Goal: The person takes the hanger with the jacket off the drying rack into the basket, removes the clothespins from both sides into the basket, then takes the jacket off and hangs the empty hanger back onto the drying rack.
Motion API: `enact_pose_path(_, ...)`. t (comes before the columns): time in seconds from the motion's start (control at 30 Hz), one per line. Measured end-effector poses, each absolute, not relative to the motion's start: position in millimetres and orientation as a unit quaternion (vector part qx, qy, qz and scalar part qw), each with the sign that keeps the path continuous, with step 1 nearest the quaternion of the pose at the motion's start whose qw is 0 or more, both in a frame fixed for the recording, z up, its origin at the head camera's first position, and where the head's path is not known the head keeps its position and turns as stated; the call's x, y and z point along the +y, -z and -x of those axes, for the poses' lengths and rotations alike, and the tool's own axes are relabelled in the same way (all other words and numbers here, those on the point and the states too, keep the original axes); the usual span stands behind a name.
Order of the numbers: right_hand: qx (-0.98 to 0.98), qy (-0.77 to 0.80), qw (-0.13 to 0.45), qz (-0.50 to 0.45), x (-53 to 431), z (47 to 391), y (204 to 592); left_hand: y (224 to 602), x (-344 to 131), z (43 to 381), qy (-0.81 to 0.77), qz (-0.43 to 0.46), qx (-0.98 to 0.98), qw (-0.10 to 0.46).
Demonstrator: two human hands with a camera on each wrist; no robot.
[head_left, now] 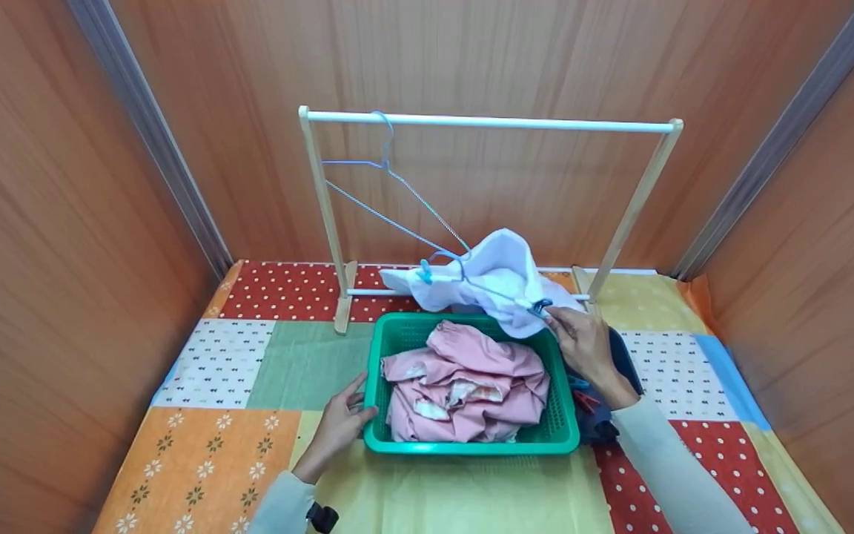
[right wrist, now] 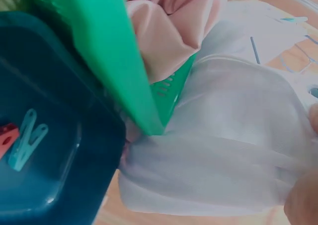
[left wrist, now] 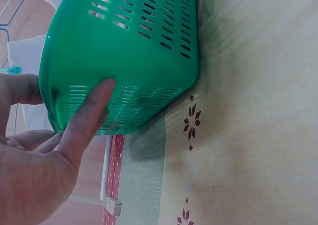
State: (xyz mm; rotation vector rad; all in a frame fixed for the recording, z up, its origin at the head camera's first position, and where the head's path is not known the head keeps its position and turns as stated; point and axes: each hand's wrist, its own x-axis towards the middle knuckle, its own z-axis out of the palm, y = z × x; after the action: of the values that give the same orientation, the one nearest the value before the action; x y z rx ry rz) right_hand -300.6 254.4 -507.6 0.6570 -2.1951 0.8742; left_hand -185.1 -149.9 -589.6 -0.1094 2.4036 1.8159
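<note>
A green basket (head_left: 471, 448) holds crumpled pink clothing (head_left: 471, 371). At its left side my left hand (head_left: 340, 417) holds the rim; in the left wrist view that hand (left wrist: 39, 165) lays a finger along the outer wall while another reaches over the rim. A white garment (head_left: 505, 278) lies on a blue wire hanger (head_left: 482, 285), behind the basket and partly over its back edge. My right hand (head_left: 583, 345) pinches a dark clothespin (head_left: 540, 307) at the hanger's right end, on the white cloth. A light-blue clothespin (head_left: 425, 271) is at the left end.
A drying rack (head_left: 486, 122) stands behind, with an empty blue hanger (head_left: 390, 170) hung at the left of its bar. Right of the basket is a dark blue bin (right wrist: 99, 180) with clothespins (right wrist: 27, 140) inside. Wooden panels (head_left: 49, 222) enclose the back and sides.
</note>
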Motion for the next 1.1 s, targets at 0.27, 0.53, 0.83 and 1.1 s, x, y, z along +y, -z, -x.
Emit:
enact_pose_path(0.27, -0.831, -0.346, 0.347, -0.264, 253, 295, 500, 592, -149, 187, -0.603, 0.040, 0.795, 0.061)
enact_pose_path(0.53, -0.812, -0.356, 0.348, -0.306, 249, 285, 487, 590, -149, 187, -0.595, 0.043, 0.801, 0.059)
enact_pose_path(0.83, -0.765, -0.408, 0.353, -0.350, 237, 271, 474, 591, -149, 186, -0.594, 0.036, 0.802, 0.051)
enact_pose_path(1.1, -0.779, -0.429, 0.315, -0.331, 237, 256, 463, 591, -149, 186, -0.602, 0.022, 0.797, 0.045)
